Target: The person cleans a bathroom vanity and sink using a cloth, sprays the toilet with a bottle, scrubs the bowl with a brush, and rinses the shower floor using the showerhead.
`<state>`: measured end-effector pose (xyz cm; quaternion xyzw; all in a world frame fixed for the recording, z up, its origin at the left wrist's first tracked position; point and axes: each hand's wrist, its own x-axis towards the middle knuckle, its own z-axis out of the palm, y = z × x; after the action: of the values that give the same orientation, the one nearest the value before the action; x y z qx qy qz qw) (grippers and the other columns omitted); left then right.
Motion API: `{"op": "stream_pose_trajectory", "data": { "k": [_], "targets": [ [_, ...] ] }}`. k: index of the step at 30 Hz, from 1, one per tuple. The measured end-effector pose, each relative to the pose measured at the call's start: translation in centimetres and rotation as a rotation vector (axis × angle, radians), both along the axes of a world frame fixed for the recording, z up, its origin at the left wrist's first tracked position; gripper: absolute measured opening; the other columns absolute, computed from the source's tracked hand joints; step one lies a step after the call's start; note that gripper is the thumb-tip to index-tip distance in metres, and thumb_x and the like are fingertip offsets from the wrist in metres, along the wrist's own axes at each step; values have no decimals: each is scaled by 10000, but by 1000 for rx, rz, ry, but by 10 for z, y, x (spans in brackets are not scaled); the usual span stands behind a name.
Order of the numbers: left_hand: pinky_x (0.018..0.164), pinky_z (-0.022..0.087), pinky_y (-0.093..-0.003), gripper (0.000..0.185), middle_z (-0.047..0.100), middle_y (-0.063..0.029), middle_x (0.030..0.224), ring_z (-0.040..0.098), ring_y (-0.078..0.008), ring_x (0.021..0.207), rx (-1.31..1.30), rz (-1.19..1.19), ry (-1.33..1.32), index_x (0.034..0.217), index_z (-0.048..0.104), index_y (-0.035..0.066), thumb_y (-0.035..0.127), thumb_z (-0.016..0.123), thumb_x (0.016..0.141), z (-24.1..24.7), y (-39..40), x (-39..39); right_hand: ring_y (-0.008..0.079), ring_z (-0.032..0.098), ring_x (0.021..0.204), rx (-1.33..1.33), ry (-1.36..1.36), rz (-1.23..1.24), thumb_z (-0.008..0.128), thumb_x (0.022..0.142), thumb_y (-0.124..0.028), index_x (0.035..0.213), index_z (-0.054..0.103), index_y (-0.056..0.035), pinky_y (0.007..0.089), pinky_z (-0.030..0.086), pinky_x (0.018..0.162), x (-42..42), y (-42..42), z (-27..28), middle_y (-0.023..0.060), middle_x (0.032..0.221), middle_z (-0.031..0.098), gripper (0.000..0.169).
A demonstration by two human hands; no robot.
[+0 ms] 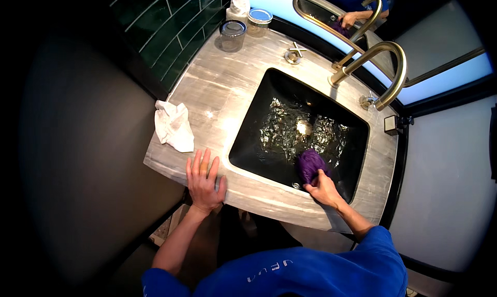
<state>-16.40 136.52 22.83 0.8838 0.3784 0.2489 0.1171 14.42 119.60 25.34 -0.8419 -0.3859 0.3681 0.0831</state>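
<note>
My left hand [205,182] rests flat with its fingers apart on the front edge of the stone countertop [217,91], left of the sink. With my right hand [324,188] I grip a wet purple cloth [310,166] at its right side, inside the front of the black sink [256,130]. Rippling water [287,130] with bright reflections fills part of the basin. A brass gooseneck faucet [397,60] arches at the back right; no stream from it can be seen. A crumpled white paper or cloth [174,126] lies beyond my left fingers.
Two lidded clear containers [233,37] and a white bundle [240,4] stand at the back left. Cross handles [295,52] flank the faucet. A dark soap dispenser [391,125] stands at the right edge. A brass-framed mirror [330,21] is behind, a green tiled wall [174,21] at left.
</note>
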Motion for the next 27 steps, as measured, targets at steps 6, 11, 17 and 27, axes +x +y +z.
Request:
{"op": "stream_pose_trajectory", "data": {
  "k": [6, 11, 17, 27],
  "targets": [
    [1041, 220, -565, 520, 418, -175, 1354, 359, -380, 1261, -17, -5, -2, 1242, 491, 62, 187, 603, 750, 3, 1, 3, 60, 495, 626, 379, 617, -209, 704, 775, -124, 1249, 373, 98, 214, 421, 601, -31, 70, -11, -1, 681, 541, 619],
    [1031, 236, -562, 503, 445, -187, 1313, 379, -347, 1253, -126, -100, -101, 1221, 499, 44, 160, 636, 751, 3, 4, 36, 36, 490, 636, 566, 690, -314, 633, 835, -73, 1198, 488, 62, 180, 412, 631, -2, 89, 8, -32, 697, 555, 414],
    [951, 382, -392, 374, 585, -159, 1121, 534, -325, 1078, -170, -221, -47, 945, 605, 59, 116, 782, 621, -15, 11, 182, 26, 488, 658, 623, 923, -516, 614, 866, -91, 1098, 572, 48, 164, 389, 615, 22, 70, 43, -53, 703, 540, 273],
    [675, 468, -234, 200, 613, -45, 829, 568, -87, 741, -1216, -502, -542, 932, 542, 27, -48, 638, 772, 12, 42, 261, 174, 574, 613, 335, 247, 168, 790, 675, -378, 1003, 657, -8, 324, 441, 596, 143, -1, 36, 79, 655, 616, 512]
  ]
}}
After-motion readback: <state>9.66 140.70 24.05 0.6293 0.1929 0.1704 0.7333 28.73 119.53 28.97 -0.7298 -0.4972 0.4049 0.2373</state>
